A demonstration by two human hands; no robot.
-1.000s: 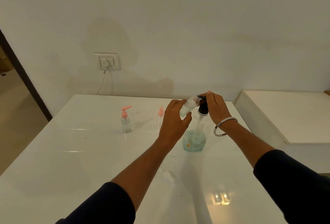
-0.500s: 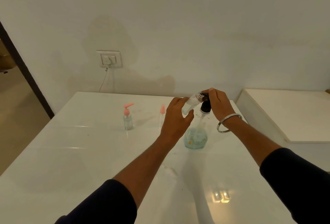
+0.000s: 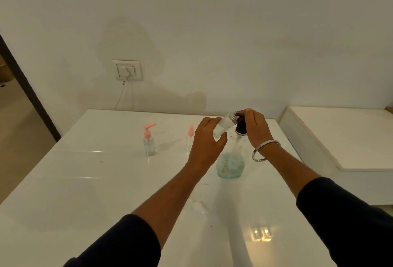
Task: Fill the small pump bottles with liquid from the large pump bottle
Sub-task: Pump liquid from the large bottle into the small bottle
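The large pump bottle (image 3: 230,165) stands on the white tabletop (image 3: 85,192), blue-green liquid low in it. The right hand (image 3: 256,130) curls over its black pump head (image 3: 241,127); the left hand (image 3: 207,141) holds a tilted, uncapped small clear bottle (image 3: 224,126) — its mouth at the spout. Further left stand two pink-topped small bottles (image 3: 149,140) (image 3: 190,136) — well apart

The table (image 3: 85,181) is white, smooth and glossy, mirroring light. The big bottle (image 3: 230,165) looks like clear plastic with a glossy black pump (image 3: 241,127). The small bottle (image 3: 149,146) is clear plastic with a matt pink pump. A bangle (image 3: 265,150) is shiny metal. The sleeves (image 3: 348,220) are dark matt cloth. The wall (image 3: 212,32) is matt, faintly stained.
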